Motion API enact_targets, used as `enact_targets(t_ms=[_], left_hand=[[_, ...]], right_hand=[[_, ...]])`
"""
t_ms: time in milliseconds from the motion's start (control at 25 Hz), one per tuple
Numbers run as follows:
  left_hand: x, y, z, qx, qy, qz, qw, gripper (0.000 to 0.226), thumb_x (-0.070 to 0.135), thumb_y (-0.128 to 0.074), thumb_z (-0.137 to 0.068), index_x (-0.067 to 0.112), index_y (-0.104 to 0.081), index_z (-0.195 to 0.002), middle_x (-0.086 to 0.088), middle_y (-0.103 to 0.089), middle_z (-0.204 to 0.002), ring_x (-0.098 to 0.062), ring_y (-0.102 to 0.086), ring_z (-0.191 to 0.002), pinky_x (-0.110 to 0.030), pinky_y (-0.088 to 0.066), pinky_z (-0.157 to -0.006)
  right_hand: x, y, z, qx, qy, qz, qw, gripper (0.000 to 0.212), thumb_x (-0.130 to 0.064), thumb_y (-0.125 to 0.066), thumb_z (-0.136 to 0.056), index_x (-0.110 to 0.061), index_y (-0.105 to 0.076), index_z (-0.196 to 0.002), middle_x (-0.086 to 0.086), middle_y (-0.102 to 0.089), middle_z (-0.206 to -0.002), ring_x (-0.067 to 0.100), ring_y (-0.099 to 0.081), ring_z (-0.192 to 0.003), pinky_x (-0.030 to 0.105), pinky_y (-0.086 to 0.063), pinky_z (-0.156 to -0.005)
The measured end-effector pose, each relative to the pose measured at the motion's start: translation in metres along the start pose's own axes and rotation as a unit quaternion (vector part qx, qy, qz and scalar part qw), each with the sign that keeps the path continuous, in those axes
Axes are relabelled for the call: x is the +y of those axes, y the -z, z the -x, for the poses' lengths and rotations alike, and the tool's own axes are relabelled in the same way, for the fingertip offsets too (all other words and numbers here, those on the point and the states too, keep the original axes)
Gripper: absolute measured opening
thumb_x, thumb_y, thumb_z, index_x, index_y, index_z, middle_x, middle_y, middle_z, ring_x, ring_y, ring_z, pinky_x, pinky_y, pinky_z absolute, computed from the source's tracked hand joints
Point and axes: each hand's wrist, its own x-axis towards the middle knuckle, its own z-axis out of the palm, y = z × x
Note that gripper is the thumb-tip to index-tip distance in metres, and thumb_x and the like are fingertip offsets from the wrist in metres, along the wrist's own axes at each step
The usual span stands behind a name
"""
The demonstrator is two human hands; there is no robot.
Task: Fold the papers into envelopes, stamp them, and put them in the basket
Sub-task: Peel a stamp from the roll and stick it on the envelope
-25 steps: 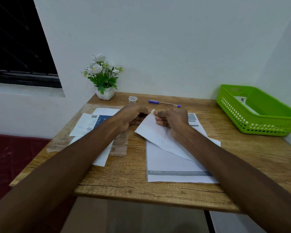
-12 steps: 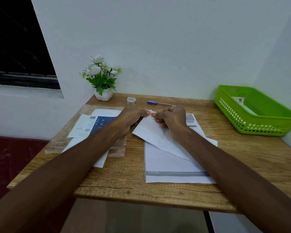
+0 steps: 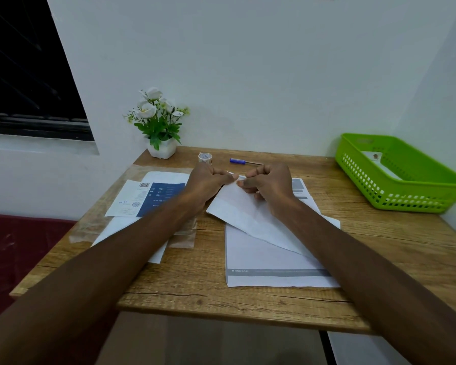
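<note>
Two hands pinching folded paper's far corner

Both hands meet at the far tip of a folded white paper (image 3: 244,206) lying askew on the wooden tabletop (image 3: 203,291). Left hand (image 3: 208,181) has fingers curled, thumb and fingertips pinching the paper's top corner. Right hand (image 3: 270,184) also curled, pinching the same corner just beside the left. The folded paper's lower edge lies over a printed sheet (image 3: 269,267) with a grey band near its close edge. Left of that, under the left forearm, a blue-and-white leaflet (image 3: 148,197) sits on more white paper and a clear plastic sleeve (image 3: 184,238). At the back of the tabletop: small tape roll (image 3: 205,158), blue pen (image 3: 244,161), white pot of artificial flowers (image 3: 159,122) against the wall. Green plastic basket (image 3: 411,196) at the far right corner, well apart from the hands, with a stamped white envelope (image 3: 374,158) inside. Dark window (image 3: 24,64) upper left.
</note>
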Motion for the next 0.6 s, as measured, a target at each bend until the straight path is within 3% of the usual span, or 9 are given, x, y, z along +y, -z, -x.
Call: enact_targets(t_ms=[160, 280, 360, 440, 520, 600], left_hand=[[0.003, -0.002, 0.001, 0.026, 0.028, 0.012, 0.999, 0.021, 0.027, -0.083, -0.086, 0.009, -0.077, -0.096, -0.008, -0.080, -0.089, -0.026, -0.078, -0.083, -0.039, -0.059, -0.072], [0.004, -0.001, 0.001, 0.019, 0.031, 0.038, 0.999, 0.016, 0.027, -0.082, -0.087, 0.013, -0.077, -0.091, -0.006, -0.080, -0.085, -0.027, -0.078, -0.083, -0.037, -0.060, -0.070], [0.005, -0.001, 0.002, 0.024, 0.034, 0.046, 0.998, 0.015, 0.028, -0.082, -0.088, 0.014, -0.077, -0.093, -0.007, -0.080, -0.088, -0.027, -0.077, -0.084, -0.036, -0.060, -0.070], [0.006, -0.002, 0.002, 0.022, 0.031, 0.048, 0.998, 0.018, 0.029, -0.082, -0.087, 0.013, -0.077, -0.095, -0.006, -0.080, -0.090, -0.023, -0.077, -0.082, -0.034, -0.060, -0.067], [0.006, 0.000, 0.003, 0.009, 0.020, 0.051, 0.998, 0.019, 0.029, -0.085, -0.083, 0.013, -0.079, -0.092, -0.003, -0.081, -0.085, -0.018, -0.077, -0.073, -0.026, -0.057, -0.056], [0.005, 0.001, 0.005, -0.005, 0.005, 0.050, 0.999, 0.021, 0.029, -0.085, -0.083, 0.012, -0.081, -0.094, -0.004, -0.081, -0.084, -0.016, -0.077, -0.069, -0.023, -0.053, -0.049]], right_hand=[[-0.002, 0.000, -0.002, 0.006, 0.012, 0.014, 1.000, 0.023, -0.001, -0.093, -0.068, -0.005, -0.071, -0.074, 0.009, -0.076, -0.069, 0.018, -0.075, -0.059, 0.026, -0.050, -0.047], [-0.001, 0.003, -0.008, 0.041, 0.030, 0.072, 0.996, 0.020, -0.012, -0.090, -0.075, -0.001, -0.074, -0.081, 0.008, -0.077, -0.077, 0.023, -0.075, -0.074, 0.040, -0.060, -0.068], [-0.002, 0.008, -0.011, 0.033, 0.022, 0.051, 0.998, 0.014, -0.016, -0.081, -0.082, -0.004, -0.075, -0.078, 0.008, -0.078, -0.079, 0.027, -0.076, -0.081, 0.044, -0.061, -0.078], [-0.004, 0.013, -0.011, -0.023, 0.006, -0.004, 1.000, 0.022, -0.023, -0.083, -0.083, -0.016, -0.076, -0.064, 0.004, -0.078, -0.073, 0.020, -0.076, -0.074, 0.031, -0.060, -0.065], [-0.004, 0.016, -0.008, -0.097, 0.032, 0.013, 0.995, 0.033, -0.032, -0.092, -0.074, -0.018, -0.070, -0.055, 0.001, -0.073, -0.068, 0.008, -0.068, -0.064, 0.018, -0.051, -0.057], [-0.002, 0.015, -0.004, -0.131, 0.050, 0.027, 0.990, 0.035, -0.027, -0.096, -0.069, -0.014, -0.065, -0.060, 0.000, -0.065, -0.065, 0.006, -0.059, -0.060, 0.018, -0.046, -0.058]])
